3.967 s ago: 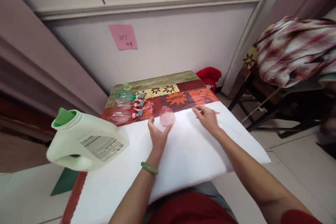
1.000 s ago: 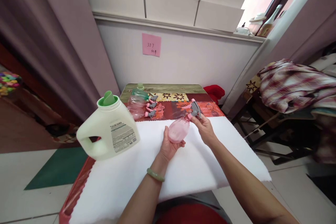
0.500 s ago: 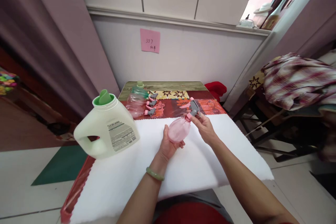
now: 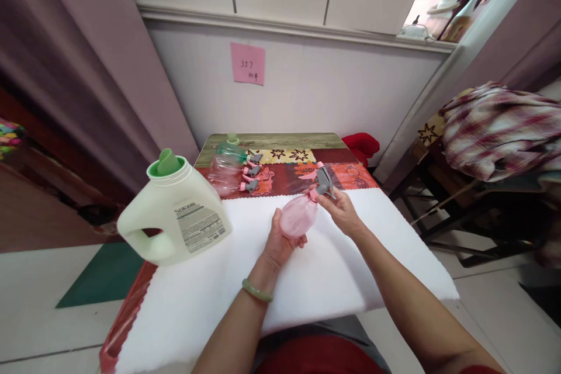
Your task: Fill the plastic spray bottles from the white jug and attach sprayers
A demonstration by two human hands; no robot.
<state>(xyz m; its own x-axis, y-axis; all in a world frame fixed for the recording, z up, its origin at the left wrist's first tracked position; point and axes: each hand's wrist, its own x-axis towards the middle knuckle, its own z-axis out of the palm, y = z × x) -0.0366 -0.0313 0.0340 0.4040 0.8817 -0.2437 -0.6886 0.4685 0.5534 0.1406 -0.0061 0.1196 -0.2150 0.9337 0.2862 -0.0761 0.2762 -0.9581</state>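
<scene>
A pink see-through spray bottle (image 4: 298, 216) is held tilted above the white cloth, its top leaning up and to the right. My left hand (image 4: 280, 242) is wrapped round its lower body from the left and below. At the neck, my right hand (image 4: 339, 210) grips the pink collar under the grey and pink trigger head (image 4: 323, 180). The head sits on the bottle's neck; whether it is screwed tight I cannot tell. To the left stands a large pale green jug (image 4: 175, 210) with a green spout in its open mouth.
Several more spray bottles (image 4: 224, 176), pink and green, lie on their sides at the table's back left. A green cap (image 4: 232, 138) is behind them. White padding (image 4: 350, 269) covers the table's front. Plaid clothing (image 4: 495, 128) is heaped at the right.
The view has shifted slightly. Both hands keep their hold on the spray bottle, with the right fingers moved a little at its collar.
</scene>
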